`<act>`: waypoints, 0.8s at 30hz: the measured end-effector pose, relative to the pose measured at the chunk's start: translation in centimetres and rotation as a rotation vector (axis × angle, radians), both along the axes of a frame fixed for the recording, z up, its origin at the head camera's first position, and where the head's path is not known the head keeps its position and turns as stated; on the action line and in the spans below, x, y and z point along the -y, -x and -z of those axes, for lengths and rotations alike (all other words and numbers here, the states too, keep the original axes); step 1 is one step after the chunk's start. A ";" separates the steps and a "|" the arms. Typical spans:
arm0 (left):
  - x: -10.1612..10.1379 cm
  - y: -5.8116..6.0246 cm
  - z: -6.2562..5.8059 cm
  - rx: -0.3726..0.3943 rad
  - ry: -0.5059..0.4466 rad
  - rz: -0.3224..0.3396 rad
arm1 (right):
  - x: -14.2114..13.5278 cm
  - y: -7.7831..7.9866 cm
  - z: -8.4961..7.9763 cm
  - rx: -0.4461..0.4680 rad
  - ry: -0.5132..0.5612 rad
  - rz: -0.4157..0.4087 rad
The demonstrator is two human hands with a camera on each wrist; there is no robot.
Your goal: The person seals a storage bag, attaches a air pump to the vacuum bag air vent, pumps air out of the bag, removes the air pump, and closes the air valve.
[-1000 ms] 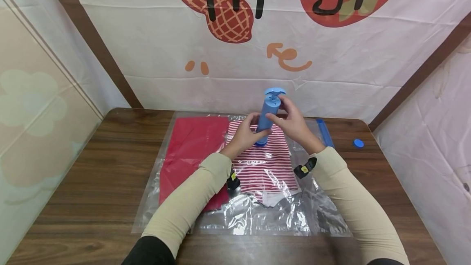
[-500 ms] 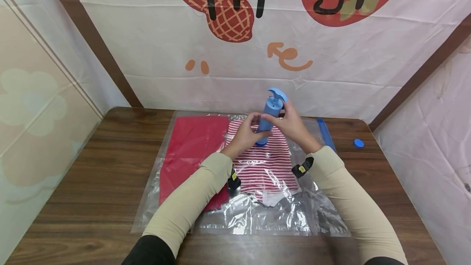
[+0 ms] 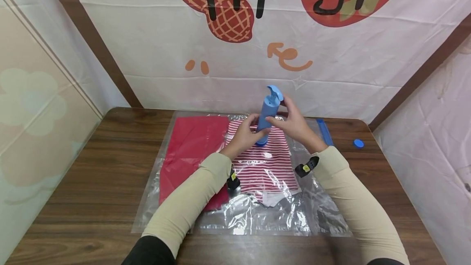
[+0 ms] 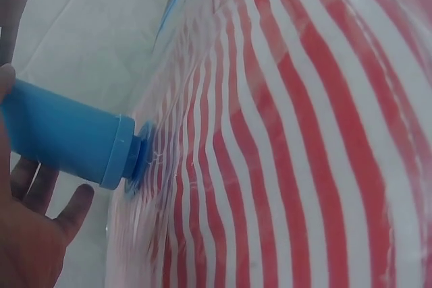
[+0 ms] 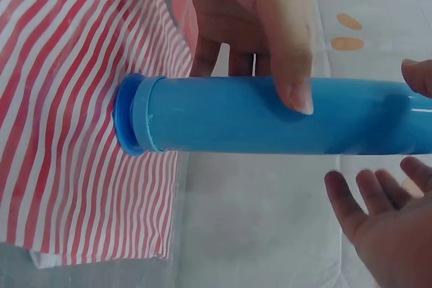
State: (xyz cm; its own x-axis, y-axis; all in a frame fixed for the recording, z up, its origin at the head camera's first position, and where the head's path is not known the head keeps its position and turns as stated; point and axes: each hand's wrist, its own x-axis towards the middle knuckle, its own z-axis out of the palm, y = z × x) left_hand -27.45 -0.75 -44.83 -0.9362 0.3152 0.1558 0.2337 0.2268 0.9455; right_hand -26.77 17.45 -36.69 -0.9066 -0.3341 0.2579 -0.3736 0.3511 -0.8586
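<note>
A blue hand pump (image 3: 268,111) stands slightly tilted, its flared base against a clear plastic storage bag (image 3: 265,220). Inside the bag lie a red-and-white striped cloth (image 3: 263,169) and a red cloth (image 3: 195,146). My left hand (image 3: 244,136) grips the lower barrel; in the right wrist view its thumb lies across the blue tube. Around the upper part is my right hand (image 3: 296,124), its thumb at the barrel and a finger at the curved handle (image 3: 275,92). Several right fingertips (image 5: 337,183) show just off the barrel. The contact under the pump base is partly hidden.
On the brown wooden table (image 3: 92,175), a round blue cap (image 3: 358,143) lies to the right of the bag. A blue strip (image 3: 324,132) runs along the bag's right side. Behind the table hangs a printed white cloth backdrop (image 3: 162,64).
The pump handle has turned about the barrel's axis, from lying crosswise to angled. My right hand has shifted slightly with it, while my left hand holds the barrel in place.
</note>
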 end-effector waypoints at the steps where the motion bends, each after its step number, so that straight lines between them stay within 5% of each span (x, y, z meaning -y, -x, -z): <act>1: 0.0 0.0 0.0 -0.005 0.000 0.003 | -0.1 0.0 0.0 -0.004 0.017 -0.020; 8: 0.1 0.1 0.1 -0.017 0.003 0.032 | -0.4 0.0 0.1 0.013 0.055 -0.068; 24: 0.0 0.0 0.2 0.026 -0.019 0.019 | -0.3 0.0 -0.2 0.036 0.047 0.000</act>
